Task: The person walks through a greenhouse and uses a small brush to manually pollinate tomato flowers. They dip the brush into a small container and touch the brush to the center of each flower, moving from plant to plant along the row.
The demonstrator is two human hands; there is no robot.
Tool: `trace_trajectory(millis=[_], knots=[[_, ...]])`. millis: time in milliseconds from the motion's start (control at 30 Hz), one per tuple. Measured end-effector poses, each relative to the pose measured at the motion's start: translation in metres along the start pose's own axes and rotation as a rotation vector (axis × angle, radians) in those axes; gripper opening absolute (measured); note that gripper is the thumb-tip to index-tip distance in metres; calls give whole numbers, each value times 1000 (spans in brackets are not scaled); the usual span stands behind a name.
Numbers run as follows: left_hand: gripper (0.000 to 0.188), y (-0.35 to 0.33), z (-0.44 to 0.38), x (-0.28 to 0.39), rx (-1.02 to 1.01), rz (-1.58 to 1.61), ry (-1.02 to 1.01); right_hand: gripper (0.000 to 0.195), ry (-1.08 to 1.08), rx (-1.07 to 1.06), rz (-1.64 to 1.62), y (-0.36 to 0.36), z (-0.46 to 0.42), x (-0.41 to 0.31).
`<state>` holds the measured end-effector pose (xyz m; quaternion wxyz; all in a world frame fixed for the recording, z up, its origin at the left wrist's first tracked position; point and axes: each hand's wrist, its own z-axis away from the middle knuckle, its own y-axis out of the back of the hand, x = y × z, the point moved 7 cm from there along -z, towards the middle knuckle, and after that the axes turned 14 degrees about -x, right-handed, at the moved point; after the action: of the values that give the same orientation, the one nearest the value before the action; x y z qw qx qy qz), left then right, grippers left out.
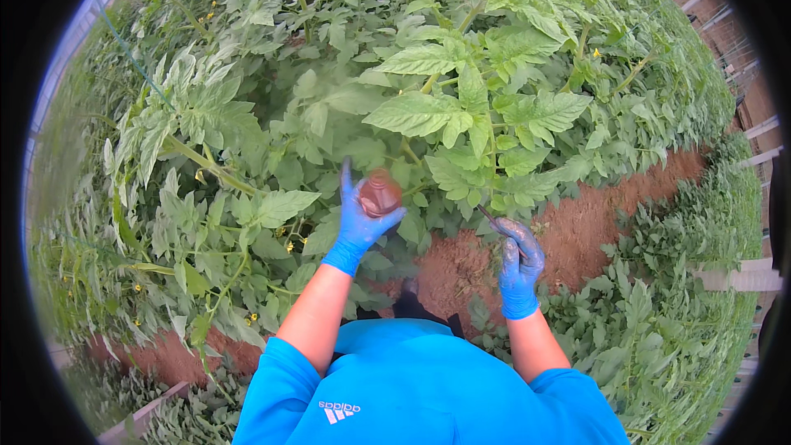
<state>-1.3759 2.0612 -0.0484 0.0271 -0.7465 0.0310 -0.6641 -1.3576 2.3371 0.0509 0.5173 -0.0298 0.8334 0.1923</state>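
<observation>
My left hand (pixel 364 216), in a blue glove, holds a small reddish, see-through bottle or jar (pixel 379 193) among the tomato leaves. Its index finger points away from me along the bottle's left side. To the right, my right hand (pixel 520 253), in a blue glove with dark, shiny stains on its fingers, grips a thin dark stick-like tool (pixel 486 214). The tool's tip lies just below the leaves of a tall tomato plant (pixel 473 105). What the tool's end is like cannot be told. The two hands are apart.
Dense tomato plants fill the far side and the left, some with yellow flowers (pixel 289 247). A green string (pixel 133 59) runs down at the upper left. Reddish soil (pixel 575 228) forms a path between the rows. More plants (pixel 636 327) stand at the right, near pale posts (pixel 741 279).
</observation>
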Motion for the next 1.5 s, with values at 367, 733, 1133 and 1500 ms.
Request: trace_trajectory(millis=[367, 733, 1133, 1500], knots=[[86, -88, -18, -53, -662, -345, 184, 21, -6, -82, 109, -21, -2, -21], [90, -107, 24, -116, -748, -593, 94, 28, -98, -430, 104, -132, -96, 106], [77, -142, 67, -107, -841, -396, 164, 21, -163, -303, -22, -149, -107, 138], [88, -194, 81, -129, -842, -289, 2, 20, -290, -375, -358, -128, -95, 142]])
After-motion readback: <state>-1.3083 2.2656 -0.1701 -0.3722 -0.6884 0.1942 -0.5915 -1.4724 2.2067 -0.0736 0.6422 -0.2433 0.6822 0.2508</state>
